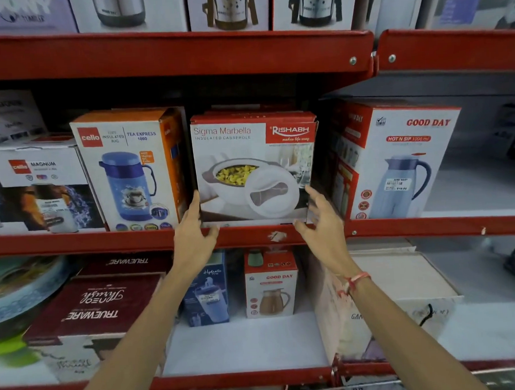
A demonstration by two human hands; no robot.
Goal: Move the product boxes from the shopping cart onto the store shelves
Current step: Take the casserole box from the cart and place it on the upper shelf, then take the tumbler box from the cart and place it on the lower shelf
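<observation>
A red-and-white Rishabh casserole box (255,168) stands upright on the middle red shelf (103,241), between an orange Cello jug box (129,168) and a Good Day flask box (397,160). My left hand (193,237) lies flat against the casserole box's lower left edge, fingers straight, thumb at the shelf lip. Just off the box's lower right corner hovers my right hand (323,224), fingers spread and holding nothing. A strip of the shopping cart (379,385) shows at the bottom edge.
Boxed flasks fill the top shelf (183,49). On the lower shelf sit maroon Trueware boxes (92,308), a blue Hydrate box (207,293), a small Good Day box (271,286) and a white carton (404,279). White shelf floor shows in front of the small boxes.
</observation>
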